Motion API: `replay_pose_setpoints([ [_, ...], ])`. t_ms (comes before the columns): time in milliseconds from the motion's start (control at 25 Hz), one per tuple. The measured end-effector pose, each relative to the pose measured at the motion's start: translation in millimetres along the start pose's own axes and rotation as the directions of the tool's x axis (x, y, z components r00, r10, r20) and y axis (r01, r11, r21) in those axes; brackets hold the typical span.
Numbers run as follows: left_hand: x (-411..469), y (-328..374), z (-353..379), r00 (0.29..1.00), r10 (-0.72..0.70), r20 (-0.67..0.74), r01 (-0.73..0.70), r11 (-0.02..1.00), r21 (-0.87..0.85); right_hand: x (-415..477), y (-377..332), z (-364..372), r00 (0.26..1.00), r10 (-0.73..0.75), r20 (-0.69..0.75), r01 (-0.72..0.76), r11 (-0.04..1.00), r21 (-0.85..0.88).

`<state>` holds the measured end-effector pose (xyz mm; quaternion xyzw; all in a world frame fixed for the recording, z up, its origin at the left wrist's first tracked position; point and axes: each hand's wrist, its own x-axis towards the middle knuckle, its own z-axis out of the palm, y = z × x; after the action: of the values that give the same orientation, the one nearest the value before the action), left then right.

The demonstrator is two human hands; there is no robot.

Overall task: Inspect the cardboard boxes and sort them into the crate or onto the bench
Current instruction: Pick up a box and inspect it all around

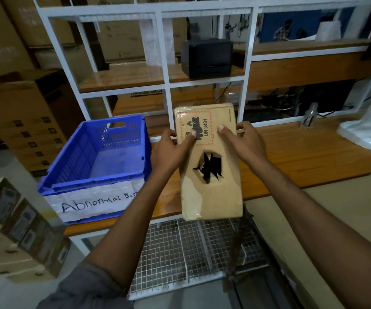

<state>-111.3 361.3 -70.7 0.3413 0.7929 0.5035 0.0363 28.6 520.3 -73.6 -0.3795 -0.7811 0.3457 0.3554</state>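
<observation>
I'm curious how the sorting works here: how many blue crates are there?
1. The blue crate sits on the wooden bench, left of the torn cardboard box. More could be out of frame.

A blue crate point(95, 182) is sitting on the left end of the wooden table point(302, 157); a white wrapped object point(365, 134) is standing at its right end.

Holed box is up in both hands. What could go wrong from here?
1. The box has a torn hole near a UN 3481 battery label; squeezing or dropping it might damage the contents.
2. Left hand and right hand grip only its upper end, so it could slip.
3. Put on the bench instead of the crate marked Abnormal Bin, it would likely be missorted.
</observation>
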Motion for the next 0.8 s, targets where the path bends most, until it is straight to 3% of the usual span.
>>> replay_pose_setpoints([
  [80, 6.1, 8.8, -0.7, 1.0, 0.03, 0.004, -0.03, 0.994, 0.108, 1.6, -9.9, 1.0, 0.999, -0.013, -0.033, 0.01, 0.997, -0.074],
  [200, 10.1, 5.7, 2.1, 0.999, 0.045, 0.012, -0.046, 0.994, 0.101, 2.2, -13.0, 10.0, 0.997, -0.05, -0.062, 0.045, 0.996, -0.078],
  [280, 3.9, -12.9, 0.2, 0.982, 0.023, 0.189, -0.014, 0.999, -0.048, -0.4, -0.6, 6.2, 0.992, -0.03, 0.126, 0.028, 0.999, 0.022],
  [360, -11.6, -35.1, 2.1, 0.927, -0.027, 0.374, 0.103, 0.978, -0.184, -12.2, 18.9, 7.2, 0.932, 0.016, 0.363, -0.078, 0.985, 0.157],
  [520, -18.0, -46.1, 12.9, 0.969, -0.016, 0.247, 0.06, 0.984, -0.169, -20.8, 29.1, 16.3, 0.949, 0.021, 0.313, -0.076, 0.984, 0.164],
  [680, -18.5, -60.4, 7.7, 0.905, 0.011, 0.425, 0.098, 0.967, -0.235, -30.8, 37.6, 6.1, 0.874, 0.005, 0.485, -0.097, 0.982, 0.164],
  [800, -26.6, -65.5, 11.9, 0.925, 0.037, 0.378, 0.05, 0.975, -0.217, -41.5, 43.5, 17.1, 0.893, 0.027, 0.448, -0.096, 0.986, 0.132],
])
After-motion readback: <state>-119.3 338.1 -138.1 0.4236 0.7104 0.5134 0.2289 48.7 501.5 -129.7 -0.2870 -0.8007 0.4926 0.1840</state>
